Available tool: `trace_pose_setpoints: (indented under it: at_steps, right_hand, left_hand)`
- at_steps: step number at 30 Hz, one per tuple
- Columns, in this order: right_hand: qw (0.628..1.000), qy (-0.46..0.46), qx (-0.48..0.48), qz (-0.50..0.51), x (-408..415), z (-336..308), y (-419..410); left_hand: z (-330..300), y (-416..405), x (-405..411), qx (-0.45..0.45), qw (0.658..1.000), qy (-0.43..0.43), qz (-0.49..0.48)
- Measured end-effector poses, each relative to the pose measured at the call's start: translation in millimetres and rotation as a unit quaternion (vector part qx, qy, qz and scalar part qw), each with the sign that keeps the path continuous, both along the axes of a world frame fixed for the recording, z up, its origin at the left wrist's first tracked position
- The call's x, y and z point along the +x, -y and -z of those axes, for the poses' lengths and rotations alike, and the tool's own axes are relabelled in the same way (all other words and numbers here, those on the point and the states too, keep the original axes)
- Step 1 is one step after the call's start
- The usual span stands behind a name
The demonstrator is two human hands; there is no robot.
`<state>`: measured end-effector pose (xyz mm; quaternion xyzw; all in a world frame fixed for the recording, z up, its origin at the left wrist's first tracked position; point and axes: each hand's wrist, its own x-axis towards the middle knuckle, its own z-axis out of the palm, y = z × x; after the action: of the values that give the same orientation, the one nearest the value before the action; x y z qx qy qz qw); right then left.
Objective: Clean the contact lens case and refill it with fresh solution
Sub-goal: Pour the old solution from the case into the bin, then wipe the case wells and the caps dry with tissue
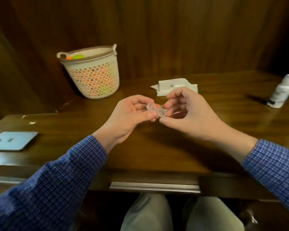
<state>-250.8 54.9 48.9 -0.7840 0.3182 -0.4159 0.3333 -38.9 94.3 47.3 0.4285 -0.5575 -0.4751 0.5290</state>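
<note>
Holding the clear contact lens case (156,110) above the middle of the wooden desk (157,147), I have both hands on it at once. It is a transparent two-well case, lying roughly level between my fingertips, with both round wells facing up; I cannot tell whether any caps are on it or whether there is liquid inside. My left hand (130,117) pinches its left end between thumb and fingers, palm turned inward. My right hand (188,112) grips the right end, thumb underneath and curled fingers over the top. Both sleeves are blue check fabric.

Just behind my hands, flat on the desk, lie white paper tissues (175,86), partly hidden by my right fingers. Far to the right stands a white solution bottle (281,90) with its cap on, tilted in the wide-angle view, and a dark pen-like object (255,99) lies beside its base; it is too blurred to name surely. At the back left sits a cream perforated basket (93,72) with orange and green items (74,57) showing at the rim and through the holes. Near the left edge a pale blue smartphone (13,140) lies face down, well apart from the case. Below the desk edge I see a metal drawer handle (154,186) and my knees in light trousers (148,212).
</note>
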Motion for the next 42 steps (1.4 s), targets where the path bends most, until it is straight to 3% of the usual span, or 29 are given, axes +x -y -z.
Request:
trace_pose_setpoints:
  at_steps: [9, 12, 16, 21, 38, 42]
  right_hand:
    - [1.000, 0.000, 0.009, 0.025, -36, 11, 35]
    - [0.999, -0.038, 0.015, 0.017, -35, 22, 48]
    - [0.995, -0.102, 0.014, 0.006, -29, 40, 58]
    - [0.986, -0.166, 0.005, 0.004, -21, 52, 68]
    - [0.976, -0.211, 0.050, -0.006, -26, 45, 71]
    - [0.989, -0.133, 0.045, 0.044, -32, 39, 77]
  left_hand:
    - [12, 43, -35, 0.029, 0.998, 0.005, 0.049]
    - [15, 52, -22, 0.022, 0.996, 0.073, 0.045]
    - [24, 59, -6, -0.027, 0.974, 0.224, 0.021]
    - [43, 63, -4, -0.044, 0.948, 0.315, 0.015]
    - [56, 63, -10, -0.071, 0.938, 0.339, 0.003]
    - [55, 63, -10, -0.069, 0.939, 0.337, 0.006]
